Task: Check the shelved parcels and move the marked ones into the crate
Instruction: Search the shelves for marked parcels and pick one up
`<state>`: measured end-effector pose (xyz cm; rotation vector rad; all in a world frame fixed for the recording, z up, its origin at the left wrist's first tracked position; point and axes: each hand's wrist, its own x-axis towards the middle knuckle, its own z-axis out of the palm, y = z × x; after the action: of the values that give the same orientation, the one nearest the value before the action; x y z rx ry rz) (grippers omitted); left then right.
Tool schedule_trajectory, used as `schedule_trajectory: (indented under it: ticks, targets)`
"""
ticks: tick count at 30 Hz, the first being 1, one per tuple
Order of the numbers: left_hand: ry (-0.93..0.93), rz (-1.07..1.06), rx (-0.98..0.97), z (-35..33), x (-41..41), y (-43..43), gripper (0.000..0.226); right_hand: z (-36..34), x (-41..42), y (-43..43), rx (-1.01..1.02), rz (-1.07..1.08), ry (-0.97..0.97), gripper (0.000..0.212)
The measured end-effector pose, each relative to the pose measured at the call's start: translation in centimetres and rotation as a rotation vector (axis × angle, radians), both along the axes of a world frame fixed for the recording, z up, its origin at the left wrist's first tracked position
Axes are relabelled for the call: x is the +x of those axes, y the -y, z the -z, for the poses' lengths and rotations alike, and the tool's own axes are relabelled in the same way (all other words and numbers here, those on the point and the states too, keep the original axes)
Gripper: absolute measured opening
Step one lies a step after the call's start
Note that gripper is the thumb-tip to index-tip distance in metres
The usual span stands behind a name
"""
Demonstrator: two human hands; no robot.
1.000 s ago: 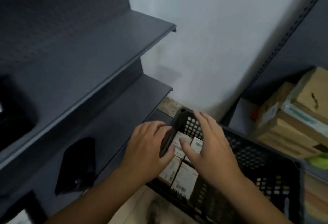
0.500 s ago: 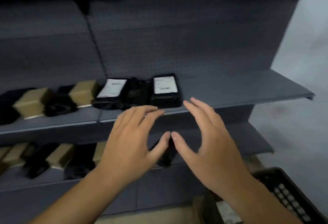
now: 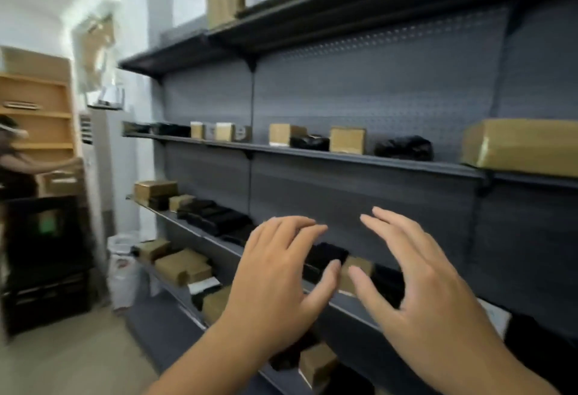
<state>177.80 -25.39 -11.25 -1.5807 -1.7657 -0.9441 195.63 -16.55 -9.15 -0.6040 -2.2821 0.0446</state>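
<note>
**Open hands before the shelved parcels**

The parcels sit on dark grey shelving [image 3: 375, 81]. On the shelf nearest the hands, a black wrapped parcel [image 3: 327, 255] and a brown box [image 3: 358, 271] lie just beside each other, and more black parcels run off to the left. The shelf above holds small brown boxes [image 3: 347, 140], a black bag [image 3: 403, 148] and, at far right, a large brown carton [image 3: 519, 150]. The left hand [image 3: 278, 278] and right hand [image 3: 428, 288] hover in front of the near shelf, fingers spread and loose, gripping nothing. A white label [image 3: 205, 285] shows on a lower parcel, its writing too blurred to read. At far left stands a stack of black crates [image 3: 47, 253] with a green patch; their contents are hidden. Beside it another person [image 3: 15, 169] reaches toward a wooden shelf unit [image 3: 40, 106].
</note>
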Motion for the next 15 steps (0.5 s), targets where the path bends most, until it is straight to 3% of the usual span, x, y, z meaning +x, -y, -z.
schedule_trajectory:
  ticks: [6, 15]
  targets:
    - [-0.064, -0.107, 0.06, -4.2, -10.7, 5.5, 0.048, -3.6, -12.4, 3.3, 0.089, -0.095, -0.071, 0.062]
    - [-0.095, -0.142, 0.035, -5.6, -20.3, 6.2, 0.046, -4.6, -21.0, 2.2, 0.112, -0.077, -0.035, 0.061]
